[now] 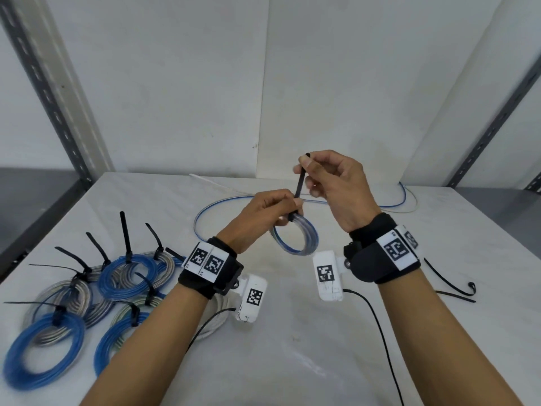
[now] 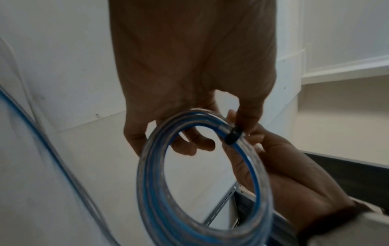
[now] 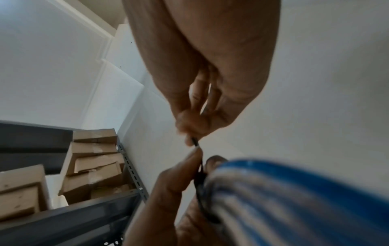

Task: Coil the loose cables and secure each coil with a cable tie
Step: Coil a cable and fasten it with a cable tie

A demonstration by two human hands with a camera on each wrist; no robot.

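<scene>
Finished pile (image 1: 87,291): far left on the white table (image 1: 292,361) we see blue and clear coils lying in a heap, each cinched with a black tie, tails sticking up.
Left hand (image 1: 263,213): we have it raised above the table's middle, fingers curled and pinching the coil at the tie's head.
Coil (image 1: 295,240): it hangs below that pinch, a small blue-and-clear ring, clear of the table. It looks light and springy to us, likely to unwind if the pinch eases, so we judge the hold belongs right at the wrapped spot.
Cable tie (image 1: 300,183): black strap, looped round the coil's top, tail running up and right. Thin and smooth, we reckon, so it wants a firm pinch near the tip.
Right hand (image 1: 333,183): thumb and forefinger clamp the tail's end, the other fingers curled loosely.
Loose cable (image 1: 389,205): behind the hands, still uncoiled, trailing to the far right.
Spare ties (image 1: 450,284): near right, lying flat.
</scene>
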